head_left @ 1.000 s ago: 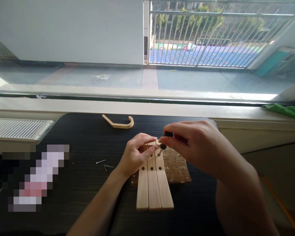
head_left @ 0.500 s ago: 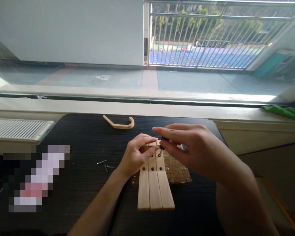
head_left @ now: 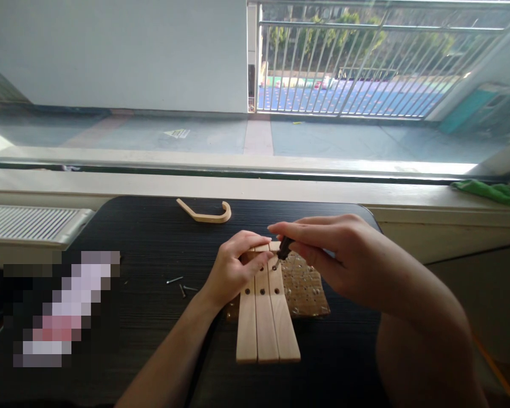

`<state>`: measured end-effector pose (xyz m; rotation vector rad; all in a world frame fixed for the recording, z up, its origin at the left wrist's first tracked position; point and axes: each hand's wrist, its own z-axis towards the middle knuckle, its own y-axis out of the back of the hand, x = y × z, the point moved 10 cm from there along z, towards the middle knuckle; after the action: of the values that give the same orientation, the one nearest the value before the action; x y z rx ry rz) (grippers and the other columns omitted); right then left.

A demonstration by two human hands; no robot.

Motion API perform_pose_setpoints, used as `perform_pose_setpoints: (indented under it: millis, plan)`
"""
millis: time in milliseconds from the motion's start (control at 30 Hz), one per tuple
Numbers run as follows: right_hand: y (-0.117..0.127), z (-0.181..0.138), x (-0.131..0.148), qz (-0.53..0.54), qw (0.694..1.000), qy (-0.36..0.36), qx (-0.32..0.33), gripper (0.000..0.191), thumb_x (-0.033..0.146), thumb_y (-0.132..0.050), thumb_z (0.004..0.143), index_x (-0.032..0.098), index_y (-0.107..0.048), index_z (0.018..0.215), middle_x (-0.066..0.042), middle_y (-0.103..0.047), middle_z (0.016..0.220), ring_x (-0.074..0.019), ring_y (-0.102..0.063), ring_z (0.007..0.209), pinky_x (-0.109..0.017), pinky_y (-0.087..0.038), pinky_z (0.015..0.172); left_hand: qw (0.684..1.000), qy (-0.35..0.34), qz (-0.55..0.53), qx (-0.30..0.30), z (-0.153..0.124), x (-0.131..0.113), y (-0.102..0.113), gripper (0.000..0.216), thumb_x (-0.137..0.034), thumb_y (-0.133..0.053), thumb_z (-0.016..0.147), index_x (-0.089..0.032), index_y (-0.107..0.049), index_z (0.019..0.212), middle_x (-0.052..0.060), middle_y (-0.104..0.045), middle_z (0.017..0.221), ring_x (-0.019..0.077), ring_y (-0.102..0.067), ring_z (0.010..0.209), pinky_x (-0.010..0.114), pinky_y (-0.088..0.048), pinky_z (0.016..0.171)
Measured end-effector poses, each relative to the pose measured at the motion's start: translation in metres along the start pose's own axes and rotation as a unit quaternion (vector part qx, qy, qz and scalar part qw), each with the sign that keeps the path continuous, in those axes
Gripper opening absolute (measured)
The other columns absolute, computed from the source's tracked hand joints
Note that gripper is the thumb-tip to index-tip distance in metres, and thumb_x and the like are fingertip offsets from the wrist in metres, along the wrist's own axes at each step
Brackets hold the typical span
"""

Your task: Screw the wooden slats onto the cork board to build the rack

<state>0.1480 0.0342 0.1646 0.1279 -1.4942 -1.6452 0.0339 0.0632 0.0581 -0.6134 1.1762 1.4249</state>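
Note:
A slatted wooden piece [head_left: 266,326], made of three pale slats side by side with dark screw holes, lies toward me on the table. My left hand [head_left: 241,262] grips its far end, thumb on top near the holes and fingers over the far edge. In my right hand [head_left: 327,246] is a small screwdriver [head_left: 285,247] with a dark handle, pinched between thumb and fingers. The screwdriver's tip meets the far hole of the right slat. Under the slats lies a brown perforated board [head_left: 308,292], partly covered by them.
Several loose screws [head_left: 182,290] lie left of my left hand on the black table [head_left: 144,238]. A hook-shaped wooden part [head_left: 206,216] rests near the far edge. A pixelated patch [head_left: 68,309] hides something at left. A green cloth [head_left: 493,193] sits on the windowsill [head_left: 323,195].
My right hand's fingers have opened slightly around the screwdriver handle and shifted a little right, showing more of it. My left hand and the slats hold almost the same position.

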Motion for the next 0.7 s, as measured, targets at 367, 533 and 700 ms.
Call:
perform_pose_setpoints:
  millis: [367,533,700]
  plan:
    - [0.0023,0.0012,0.0007,-0.010,1.000,0.004,-0.011,0.020,0.015,-0.053,0.095,0.017,-0.072,0.100,-0.004,-0.074,0.084,-0.0114,-0.064,0.066,-0.022,-0.040,0.060,1.000,-0.002,0.001,0.003,-0.0006,0.0002,-0.0003,0.015,-0.024,-0.070,0.084,-0.020,-0.073,0.098,0.005,-0.070,0.094,0.0161,-0.064,0.086,0.028,-0.052,0.078]
    - [0.0036,0.0006,-0.0001,-0.019,1.000,0.000,-0.017,0.017,0.016,-0.056,0.094,0.017,-0.072,0.099,-0.003,-0.074,0.080,-0.0093,-0.061,0.061,-0.022,-0.037,0.057,1.000,-0.001,0.002,0.005,-0.0002,-0.0002,-0.0004,0.015,-0.023,-0.070,0.084,-0.019,-0.072,0.097,0.005,-0.069,0.094,0.0159,-0.064,0.086,0.028,-0.052,0.078]
    - [0.0046,-0.0002,0.0026,-0.032,0.999,0.008,-0.021,0.014,0.018,-0.059,0.092,0.017,-0.073,0.096,-0.001,-0.072,0.073,-0.0083,-0.057,0.055,-0.023,-0.034,0.054,1.000,-0.005,-0.001,0.004,-0.0004,0.0005,-0.0008,0.015,-0.022,-0.070,0.083,-0.019,-0.072,0.098,0.004,-0.069,0.093,0.0154,-0.063,0.086,0.027,-0.051,0.079]
